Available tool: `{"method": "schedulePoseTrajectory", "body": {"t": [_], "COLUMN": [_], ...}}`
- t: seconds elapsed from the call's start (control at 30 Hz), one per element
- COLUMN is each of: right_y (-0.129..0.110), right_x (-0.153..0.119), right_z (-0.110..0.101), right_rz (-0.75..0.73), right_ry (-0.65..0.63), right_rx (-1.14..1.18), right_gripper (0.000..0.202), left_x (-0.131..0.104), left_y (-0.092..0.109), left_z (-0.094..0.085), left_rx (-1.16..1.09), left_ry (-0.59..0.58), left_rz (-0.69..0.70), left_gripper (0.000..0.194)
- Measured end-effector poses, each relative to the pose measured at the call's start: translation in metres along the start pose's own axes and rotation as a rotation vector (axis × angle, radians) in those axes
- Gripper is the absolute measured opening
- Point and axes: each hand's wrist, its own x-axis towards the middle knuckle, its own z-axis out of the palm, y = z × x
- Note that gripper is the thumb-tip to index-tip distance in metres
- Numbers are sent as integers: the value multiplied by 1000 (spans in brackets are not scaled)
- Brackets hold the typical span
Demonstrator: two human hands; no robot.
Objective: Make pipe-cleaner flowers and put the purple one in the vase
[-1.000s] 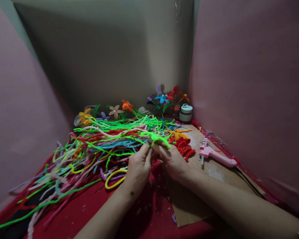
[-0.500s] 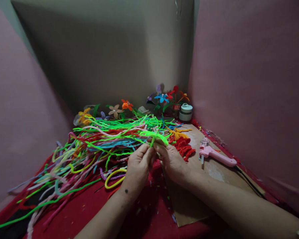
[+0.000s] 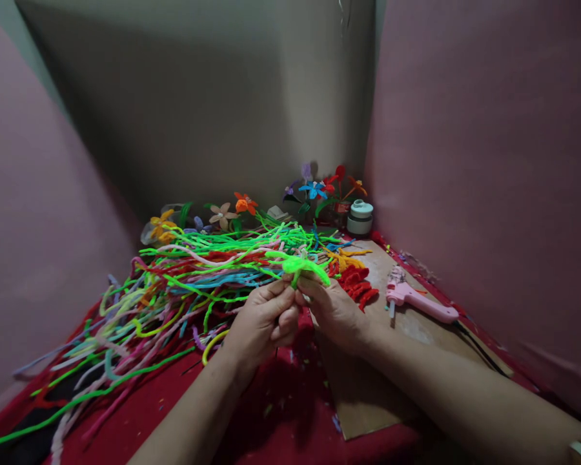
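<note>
Between my two hands is a bright green pipe cleaner (image 3: pixel 306 265), bent into a bunched, looped shape. My left hand (image 3: pixel 266 316) pinches its lower part between thumb and fingers. From the other side, my right hand (image 3: pixel 334 310) grips it with thumb and forefinger, and the fingertips of both hands nearly meet. The fingers hide the piece's lower end. Behind my hands spreads a large heap of loose pipe cleaners (image 3: pixel 213 278) in green, pink, red, blue and yellow. Red bent pipe-cleaner pieces (image 3: pixel 358 286) lie just beyond my right hand.
A pink glue gun (image 3: pixel 419 301) with a black cord rests on a brown board (image 3: pixel 368 407) at the right. Pipe-cleaner flowers (image 3: pixel 314 189) and a pale round container (image 3: pixel 360 217) stand at the back. Yellow-handled scissors (image 3: pixel 212 345) are partly hidden behind my left wrist. Red cloth (image 3: pixel 159 413) covers the table.
My left hand has shifted slightly left and turned, its lower fingers now showing more. The green piece looks more bunched on top, its left end reaching farther left. My right hand has barely moved.
</note>
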Motion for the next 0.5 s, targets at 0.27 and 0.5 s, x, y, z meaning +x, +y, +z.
{"method": "schedulePoseTrajectory", "body": {"t": [0.27,0.5], "right_y": [-5,4], "right_x": [-4,3], "right_z": [7,2], "right_rz": [-22,-18], "right_ry": [-108,75], "right_rx": [11,105], "right_gripper": [21,15], "left_x": [-1,4], "left_y": [-4,-4], "left_z": [-15,2], "left_rx": [-200,482], "left_ry": [-283,139], "left_rz": [-130,168], "left_gripper": [18,20]}}
